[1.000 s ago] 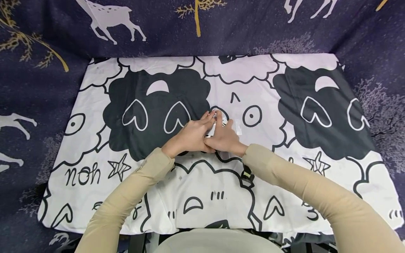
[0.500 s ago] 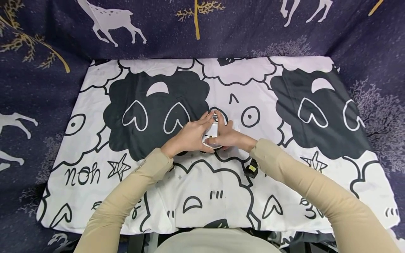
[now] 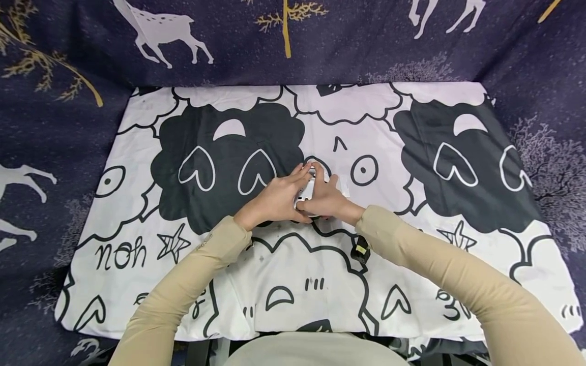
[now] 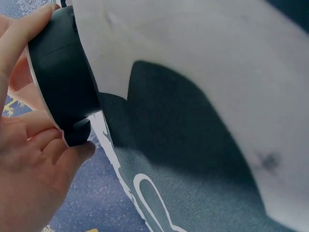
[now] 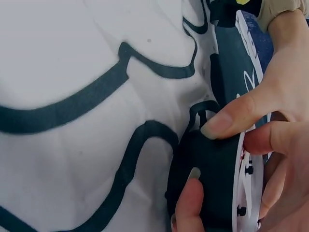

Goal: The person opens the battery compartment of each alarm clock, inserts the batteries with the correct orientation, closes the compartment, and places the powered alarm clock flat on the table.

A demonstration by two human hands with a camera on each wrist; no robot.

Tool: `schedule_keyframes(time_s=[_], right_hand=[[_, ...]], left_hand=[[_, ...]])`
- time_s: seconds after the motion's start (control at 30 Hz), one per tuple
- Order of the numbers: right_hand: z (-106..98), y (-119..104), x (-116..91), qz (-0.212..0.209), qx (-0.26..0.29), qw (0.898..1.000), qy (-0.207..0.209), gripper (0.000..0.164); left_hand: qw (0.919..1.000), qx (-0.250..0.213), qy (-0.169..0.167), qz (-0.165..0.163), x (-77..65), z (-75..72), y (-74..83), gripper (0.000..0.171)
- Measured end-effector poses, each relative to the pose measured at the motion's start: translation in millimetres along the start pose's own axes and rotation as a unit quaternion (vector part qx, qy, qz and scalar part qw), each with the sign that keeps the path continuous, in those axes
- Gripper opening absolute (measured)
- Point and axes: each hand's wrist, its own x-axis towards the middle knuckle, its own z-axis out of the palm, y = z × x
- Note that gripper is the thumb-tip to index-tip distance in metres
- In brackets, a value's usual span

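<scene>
Near the middle of the cloth, both hands hold a round device with a white face (image 3: 305, 192) and a dark side wall (image 4: 63, 67). Its kind is unclear; small dark details show on the face. My left hand (image 3: 276, 199) curls round its left side, fingers at the far edge and thumb at the near edge. In the right wrist view, that left thumb (image 5: 222, 123) presses the dark wall. My right hand (image 3: 330, 198) grips the right side, its thumb over the white face and its index finger at the far edge. Small black knobs (image 5: 242, 211) show there. The hands hide much of it.
A patterned black-and-white cloth (image 3: 274, 254) covers the table. A small clear plastic piece (image 3: 344, 189) lies right of the right hand. Dark curtains with deer (image 3: 162, 35) hang behind and at the sides. A white rounded shape (image 3: 316, 351) is at the near edge.
The right hand first shifted slightly right, uncovering more of the white face, then moved a little back over it. The left hand stays almost in place.
</scene>
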Motion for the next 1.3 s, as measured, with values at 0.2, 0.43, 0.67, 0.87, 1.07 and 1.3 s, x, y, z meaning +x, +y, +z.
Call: schedule_keyframes(time_s=[0.2,0.43,0.67,0.87,1.07,1.3], right_hand=[[-5,0,4,-0.01,0.01,1.0,-0.004,0.105],[-18,12,4,-0.021,0.062,0.995,-0.077,0.103],[-10,23,5,-0.065,0.038,0.994,-0.075,0.098],[-4,26,2,-0.094,0.021,0.994,-0.044,0.099],[-11,30,2,-0.088,0.023,0.994,-0.068,0.092],[-19,35,5,-0.067,0.072,0.99,-0.097,0.073]], left_hand=[[0.9999,0.01,0.004,-0.002,3.3,-3.3,-0.5,0.099],[0.9996,0.012,-0.018,-0.018,4.7,-0.4,1.0,0.101],[0.9997,0.012,-0.009,-0.019,-1.9,3.8,1.0,0.101],[0.9994,-0.017,-0.029,-0.011,-7.2,5.5,-0.5,0.106],[0.9843,-0.092,-0.151,0.001,4.7,-16.3,-7.7,0.085],[0.9734,-0.05,-0.222,-0.029,25.1,-37.3,-6.2,0.081]])
